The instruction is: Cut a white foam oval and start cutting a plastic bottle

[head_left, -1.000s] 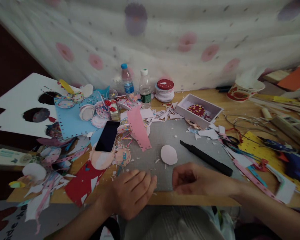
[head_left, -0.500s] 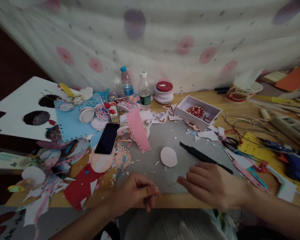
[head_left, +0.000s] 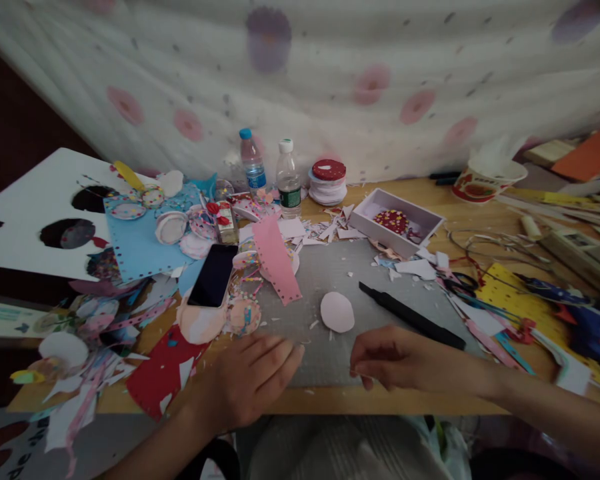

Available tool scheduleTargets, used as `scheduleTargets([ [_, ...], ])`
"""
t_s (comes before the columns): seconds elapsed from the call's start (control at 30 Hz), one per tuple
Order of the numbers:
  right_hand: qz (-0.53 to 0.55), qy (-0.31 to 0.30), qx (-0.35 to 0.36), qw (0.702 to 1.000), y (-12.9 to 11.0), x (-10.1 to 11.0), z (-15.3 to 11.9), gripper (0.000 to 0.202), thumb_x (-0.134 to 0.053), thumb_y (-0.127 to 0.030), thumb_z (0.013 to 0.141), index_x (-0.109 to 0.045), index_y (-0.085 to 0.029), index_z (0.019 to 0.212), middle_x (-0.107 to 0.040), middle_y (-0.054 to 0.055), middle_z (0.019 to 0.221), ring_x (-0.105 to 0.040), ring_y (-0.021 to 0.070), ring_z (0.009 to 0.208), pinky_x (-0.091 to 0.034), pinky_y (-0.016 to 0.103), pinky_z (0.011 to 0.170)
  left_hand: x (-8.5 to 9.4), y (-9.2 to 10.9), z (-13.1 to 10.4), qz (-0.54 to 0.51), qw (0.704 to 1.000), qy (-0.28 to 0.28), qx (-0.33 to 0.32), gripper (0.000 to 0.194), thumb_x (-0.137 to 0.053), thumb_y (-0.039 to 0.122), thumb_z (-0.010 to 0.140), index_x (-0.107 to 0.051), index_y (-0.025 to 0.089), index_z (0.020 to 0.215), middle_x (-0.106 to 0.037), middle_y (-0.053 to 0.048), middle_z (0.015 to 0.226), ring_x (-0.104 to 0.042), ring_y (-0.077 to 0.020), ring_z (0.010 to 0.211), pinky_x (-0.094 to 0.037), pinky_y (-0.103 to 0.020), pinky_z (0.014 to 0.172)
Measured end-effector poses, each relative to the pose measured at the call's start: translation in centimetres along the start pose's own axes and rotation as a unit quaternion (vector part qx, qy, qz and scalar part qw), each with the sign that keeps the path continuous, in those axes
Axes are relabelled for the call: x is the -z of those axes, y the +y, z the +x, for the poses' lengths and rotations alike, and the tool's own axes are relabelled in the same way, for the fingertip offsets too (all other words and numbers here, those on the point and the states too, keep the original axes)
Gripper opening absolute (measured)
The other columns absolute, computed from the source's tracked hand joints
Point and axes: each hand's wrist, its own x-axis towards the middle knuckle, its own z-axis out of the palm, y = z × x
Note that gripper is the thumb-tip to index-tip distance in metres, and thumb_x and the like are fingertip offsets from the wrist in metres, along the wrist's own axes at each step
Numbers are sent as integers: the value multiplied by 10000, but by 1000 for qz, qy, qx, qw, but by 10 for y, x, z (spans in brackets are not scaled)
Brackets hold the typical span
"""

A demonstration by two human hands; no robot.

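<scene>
Where the grey mat (head_left: 325, 267) spreads ahead, the left hand (head_left: 255, 380) is palm-down, fingers together, and the right hand (head_left: 395, 357) narrow, fingers curled; whether either holds anything cannot be told. Just beyond the right hand, the black cutter (head_left: 413, 317) slants, tip away and leftward. The pale disc (head_left: 337, 312), without marked long axis, lies beyond and between both hands, nearer the right.

– What is standing far beyond the left hand (head_left: 254, 381)?
– A blue-capped bottle (head_left: 253, 162) and, just beside it, a white-capped bottle (head_left: 289, 181). Behind them hangs a flowered curtain (head_left: 320, 80).
– And nearer to this hand?
– A dark phone (head_left: 213, 275), ahead and slightly to the left.
– From the right hand (head_left: 395, 359)?
– Well to the right, a blue glue gun (head_left: 587, 327); far ahead, a bowl (head_left: 473, 189).
</scene>
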Motion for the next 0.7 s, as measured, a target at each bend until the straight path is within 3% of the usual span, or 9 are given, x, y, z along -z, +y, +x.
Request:
scheduleTargets([
  [0.17, 90, 6, 2, 996, -1, -2, 2, 557, -465, -646, 888, -667, -127, 870, -512, -19, 614, -356, 70, 515, -253, 219, 480, 8, 2, 0, -10, 1000, 10, -1, 283, -382, 103, 971, -616, 67, 1125, -722, -96, 993, -669, -180, 936, -555, -309, 783],
  [0.3, 137, -41, -32, 989, -2, -3, 3, 558, -514, -669, 842, -668, -133, 860, -520, -23, 611, -352, 52, 465, -221, 204, 431, 10, 2, 2, 10, 1000, 10, -27, 262, -411, 92, 952, -641, 76, 1077, -721, -73, 986, -650, -188, 972, -535, -330, 842],
  [0.43, 77, -48, -21, 996, 3, -8, 9, 406, -735, -521, 719, -689, -136, 840, -514, -47, 595, -384, 51, 495, -282, 181, 455, 9, 2, 5, 13, 999, 9, -44, 256, -433, 85, 935, -651, 58, 1066, -710, -75, 923, -640, -185, 900, -519, -358, 861],
  [0.5, 21, -11, -17, 1000, 7, -11, 11, 331, -710, -471, 754, -687, -145, 801, -524, -44, 594, -409, 60, 507, -298, 182, 457, 9, 6, 6, 9, 999, 15, -40, 270, -415, 92, 940, -658, 54, 1051, -706, -85, 890, -634, -190, 853, -530, -359, 810],
  [0.57, -85, 57, 20, 995, 10, -14, 8, 280, -621, -419, 845, -674, -154, 769, -548, -31, 598, -440, 71, 514, -314, 193, 457, 8, 11, 8, -15, 1000, 22, 13, 263, -420, 94, 938, -673, 76, 1006, -695, -76, 823, -627, -185, 790, -536, -340, 737],
  [0.6, -168, 97, 69, 978, 9, -15, 5, 268, -564, -373, 895, -673, -158, 778, -567, -19, 608, -465, 80, 524, -326, 204, 463, 7, 14, 9, -54, 996, 17, 70, 249, -437, 98, 935, -684, 101, 972, -686, -63, 792, -624, -174, 760, -533, -319, 707],
  [0.63, -267, 133, 142, 944, 8, -15, 0, 263, -507, -311, 936, -678, -157, 810, -588, -5, 621, -492, 91, 536, -336, 219, 468, 6, 16, 11, -115, 983, 5, 143, 229, -465, 113, 929, -694, 130, 922, -677, -47, 761, -622, -160, 732, -526, -294, 679],
  [0.67, -371, 160, 227, 886, 6, -14, -5, 266, -455, -240, 962, -685, -148, 865, -615, 13, 644, -521, 105, 551, -345, 239, 471, 5, 18, 12, -196, 954, -23, 225, 204, -504, 140, 918, -700, 154, 865, -671, -32, 736, -621, -145, 710, -515, -268, 654],
  [0.7, -468, 176, 310, 808, 3, -12, -10, 273, -420, -172, 970, -686, -129, 925, -640, 31, 666, -546, 119, 560, -349, 261, 464, 2, 18, 13, -292, 905, -64, 304, 179, -546, 181, 901, -700, 168, 810, -667, -19, 713, -619, -133, 686, -502, -245, 629],
])
